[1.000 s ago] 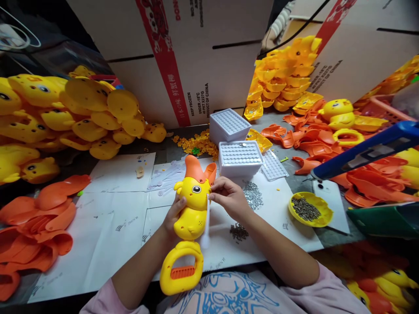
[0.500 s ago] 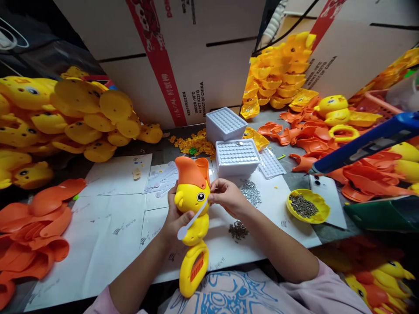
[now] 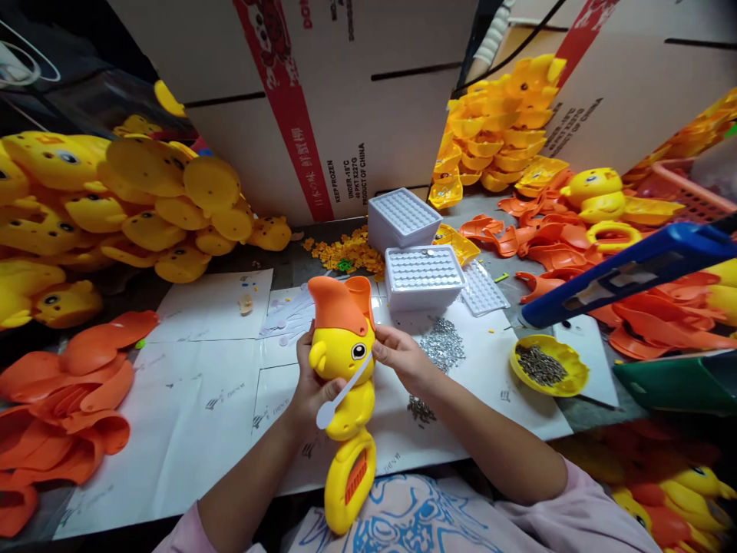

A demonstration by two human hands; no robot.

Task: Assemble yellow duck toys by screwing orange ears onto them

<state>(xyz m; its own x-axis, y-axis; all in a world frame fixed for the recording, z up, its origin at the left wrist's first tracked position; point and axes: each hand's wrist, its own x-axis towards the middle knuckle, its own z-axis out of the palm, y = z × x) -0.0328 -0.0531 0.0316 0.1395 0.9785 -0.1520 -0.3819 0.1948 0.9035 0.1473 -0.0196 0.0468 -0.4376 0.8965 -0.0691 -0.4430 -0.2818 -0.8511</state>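
Note:
A yellow toy duck (image 3: pixel 350 357) with an orange top piece (image 3: pixel 339 303) and a ring-shaped handle stands nearly upright in front of me. My left hand (image 3: pixel 311 376) is closed around its back and side, the thumb across the front. Slanting over the duck's front is a white spoon-shaped plastic piece (image 3: pixel 331 411), its round end low and left. My right hand (image 3: pixel 403 357) pinches the thin upper end of this piece against the duck's head, beside the printed eye. Its fingertips partly cover that end. More white spoon-shaped pieces (image 3: pixel 286 316) lie on the paper behind my left hand.
Two white trays (image 3: pixel 424 296) stand at the back. Silver parts (image 3: pixel 443 346) and dark screws (image 3: pixel 422 411) lie in heaps; a yellow bowl (image 3: pixel 576 376) holds more screws. A blue powered screwdriver (image 3: pixel 622 273) hangs at right. Orange parts (image 3: pixel 74 384) and yellow duck bodies (image 3: pixel 155 207) pile up left.
The view has shifted slightly, and the blue screwdriver has swung a little left and down. My right fingers have closed in on the duck's head; the left grip is the same.

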